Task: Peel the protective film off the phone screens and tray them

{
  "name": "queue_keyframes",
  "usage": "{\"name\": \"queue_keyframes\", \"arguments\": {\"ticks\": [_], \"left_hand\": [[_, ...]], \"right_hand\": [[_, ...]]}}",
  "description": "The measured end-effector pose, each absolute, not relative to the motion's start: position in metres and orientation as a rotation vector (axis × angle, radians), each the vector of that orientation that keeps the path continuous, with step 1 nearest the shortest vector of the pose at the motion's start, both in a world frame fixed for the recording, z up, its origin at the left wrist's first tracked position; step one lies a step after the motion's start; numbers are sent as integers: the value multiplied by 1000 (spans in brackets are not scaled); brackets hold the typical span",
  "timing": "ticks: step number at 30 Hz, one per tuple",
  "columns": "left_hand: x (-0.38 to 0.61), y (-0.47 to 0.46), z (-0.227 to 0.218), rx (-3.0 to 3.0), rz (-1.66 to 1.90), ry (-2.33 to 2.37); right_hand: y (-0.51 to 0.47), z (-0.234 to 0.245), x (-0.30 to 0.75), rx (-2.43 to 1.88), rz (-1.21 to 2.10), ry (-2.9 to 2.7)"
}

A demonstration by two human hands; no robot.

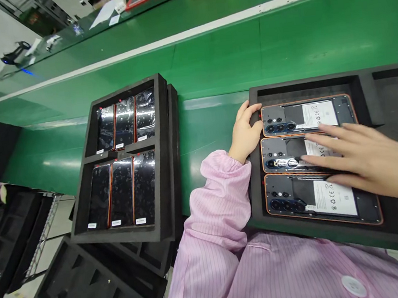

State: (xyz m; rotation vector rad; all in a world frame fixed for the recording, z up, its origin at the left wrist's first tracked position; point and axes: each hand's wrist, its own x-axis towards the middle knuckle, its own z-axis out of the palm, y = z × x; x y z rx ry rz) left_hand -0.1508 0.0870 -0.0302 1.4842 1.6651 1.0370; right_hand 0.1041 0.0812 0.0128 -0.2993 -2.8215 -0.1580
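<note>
Three phone bodies with orange frames lie side by side in a black foam tray (255, 92), their inner sides and white-labelled batteries facing up. My left hand (246, 132) rests on the tray's left rim, thumb and fingers apart, fingertips at the camera end of the top phone body (293, 117). Over the middle phone body (282, 154) and the label end of the bottom phone body (330, 196), my right hand (362, 153) is spread open, palm down. Nothing shows between its fingers; whether they touch the phones I cannot tell.
To the left, a stacked foam tray (164, 158) holds several dark-screened phones in two compartments. More black trays (92, 287) sit lower left, near a wire rack (43, 240). Beyond the green bench (217, 59) runs a white strip (206, 27), with a handheld scanner (16, 53) at the far left.
</note>
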Motion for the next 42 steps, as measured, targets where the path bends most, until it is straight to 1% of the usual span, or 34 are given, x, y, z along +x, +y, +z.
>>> {"name": "queue_keyframes", "arguments": {"ticks": [3,8,11,13,15,17,21,23,25,35,40,42], "left_hand": [[-151,87,-30,1481,1032,1665],[-148,87,-25,1458,1005,1668],[-147,86,-22,1448,998,1681],[-147,85,-20,1442,998,1688],[-147,85,-19,1435,998,1684],[-147,85,-19,1430,1005,1674],[-148,85,-20,1414,1041,1667],[-149,84,-20,1410,1060,1667],[-149,82,-20,1399,1065,1673],[-152,80,-16,1333,1062,1680],[-153,78,-17,1316,1071,1691],[-154,77,-17,1309,1066,1696]], "right_hand": [[84,3,94,-185,-275,-2833],[75,2,93,-335,-317,-2882],[70,1,93,-388,-253,-2882],[73,-1,100,-444,-98,-2845],[83,0,113,-554,95,-2766],[98,2,131,-706,179,-2704],[132,1,170,-1097,30,-2656],[142,-8,183,-1308,45,-2605],[146,-18,189,-1414,75,-2562],[140,-41,193,-1131,-106,-2512],[140,-50,198,-1117,-65,-2509],[139,-47,195,-1107,-107,-2512]]}}
